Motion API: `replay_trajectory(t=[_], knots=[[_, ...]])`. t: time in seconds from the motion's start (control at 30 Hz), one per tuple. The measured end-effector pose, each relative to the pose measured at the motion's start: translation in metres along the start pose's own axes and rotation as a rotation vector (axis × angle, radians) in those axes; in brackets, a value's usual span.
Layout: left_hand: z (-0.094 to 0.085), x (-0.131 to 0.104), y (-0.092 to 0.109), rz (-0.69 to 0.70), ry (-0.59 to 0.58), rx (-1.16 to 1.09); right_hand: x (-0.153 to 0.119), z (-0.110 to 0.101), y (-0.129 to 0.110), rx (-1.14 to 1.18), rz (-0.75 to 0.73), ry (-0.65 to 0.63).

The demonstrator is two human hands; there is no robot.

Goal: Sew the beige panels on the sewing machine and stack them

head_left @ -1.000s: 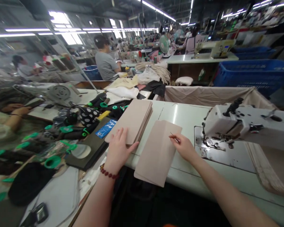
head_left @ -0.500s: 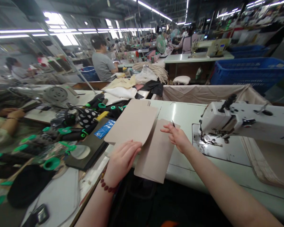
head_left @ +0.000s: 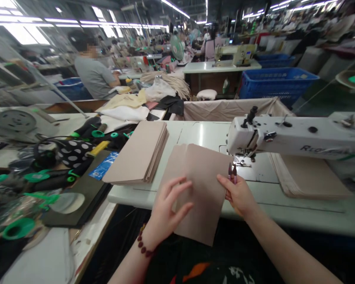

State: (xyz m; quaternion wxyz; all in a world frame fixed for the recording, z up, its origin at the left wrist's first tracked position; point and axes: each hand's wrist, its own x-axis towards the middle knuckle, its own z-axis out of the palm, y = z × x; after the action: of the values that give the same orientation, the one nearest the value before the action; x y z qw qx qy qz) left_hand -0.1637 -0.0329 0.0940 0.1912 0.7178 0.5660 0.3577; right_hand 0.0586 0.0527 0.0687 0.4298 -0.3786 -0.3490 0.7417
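A thin beige panel [head_left: 207, 169], fabric or sheet material, hangs partly over the table's front edge. My right hand [head_left: 239, 194] pinches its right edge between thumb and fingers. The same hand keeps small thread snips [head_left: 234, 170], their dark tips pointing up. Over the panel's left part, my left hand [head_left: 170, 205] is open with fingers spread; whether a fingertip touches the panel I cannot tell. To the left lies a neat stack of beige panels [head_left: 136, 150], apart from both hands.
A white sewing machine [head_left: 286, 134] stands on the right of the pale table [head_left: 192, 130], with more beige panels [head_left: 313, 177] under its arm. Thread cones [head_left: 19, 228] and a blue packet [head_left: 104, 165] lie left. Behind are a cloth-lined bin [head_left: 225, 109] and a seated person [head_left: 93, 75].
My left hand has left the stack's front corner and moved over the single panel, fingers spreading. My right hand has closed on that panel's right edge. The view has turned right.
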Motion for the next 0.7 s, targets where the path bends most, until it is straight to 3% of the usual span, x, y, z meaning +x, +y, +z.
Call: replay_trajectory(t=[0.03, 0.1, 0.27, 0.5, 0.63, 0.7], knots=[[0.005, 0.011, 0.003, -0.032, 0.088, -0.019, -0.008, -0.001, 0.001, -0.007, 0.004, -0.009], [0.011, 0.032, 0.011, -0.07, 0.153, -0.114, -0.023, -0.003, 0.003, -0.05, 0.0, -0.022], [0.013, 0.063, 0.035, -0.135, 0.096, -0.215, -0.047, -0.013, -0.003, -0.194, -0.078, 0.024], [0.025, 0.061, 0.046, -0.228, 0.017, -0.298, -0.06, -0.02, -0.025, -0.233, -0.28, 0.178], [0.032, 0.056, 0.05, -0.234, -0.004, -0.268, -0.062, -0.027, -0.027, -0.225, -0.266, 0.236], [0.033, 0.055, 0.055, -0.167, 0.01, -0.167, -0.064, -0.031, -0.026, -0.203, -0.235, 0.252]])
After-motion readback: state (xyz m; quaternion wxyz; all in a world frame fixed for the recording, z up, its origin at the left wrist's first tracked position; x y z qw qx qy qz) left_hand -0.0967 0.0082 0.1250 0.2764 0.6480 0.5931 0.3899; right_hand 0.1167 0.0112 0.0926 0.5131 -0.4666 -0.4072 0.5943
